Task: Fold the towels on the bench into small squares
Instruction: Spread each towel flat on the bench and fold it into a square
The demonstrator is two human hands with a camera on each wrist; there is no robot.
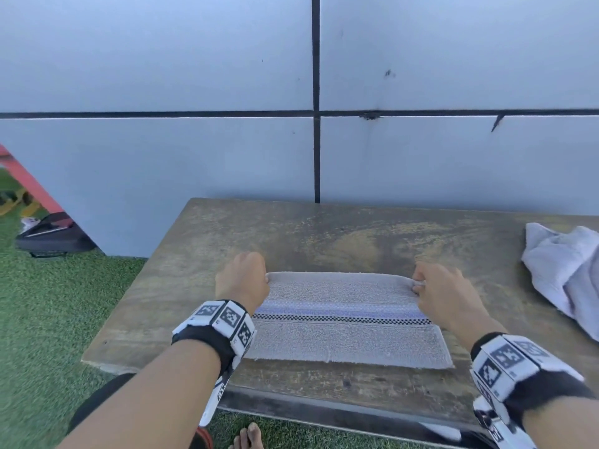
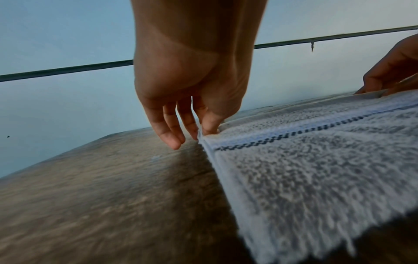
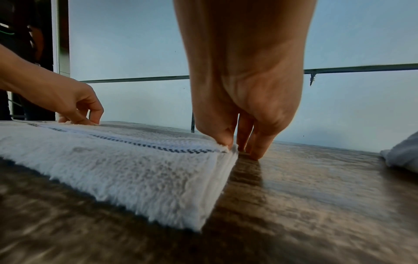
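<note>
A grey towel (image 1: 346, 338) with a blue band and a black checked stripe lies folded on the wooden bench (image 1: 324, 234). My left hand (image 1: 243, 280) pinches its far left corner between thumb and forefinger (image 2: 204, 132). My right hand (image 1: 440, 290) pinches the far right corner (image 3: 226, 142), the other fingers pointing down at the bench. In both wrist views the pinched far edge (image 2: 294, 105) is raised slightly off the layer below. The towel (image 3: 140, 171) shows a fringed near edge. A second, crumpled pale towel (image 1: 567, 270) lies at the bench's right end.
A grey panelled wall (image 1: 194, 157) rises right behind the bench. Green artificial turf (image 1: 48, 319) lies left of and below the bench, with a black case (image 1: 48, 238) and a red frame (image 1: 26, 179) at far left. A bare foot (image 1: 248, 437) shows under the front edge.
</note>
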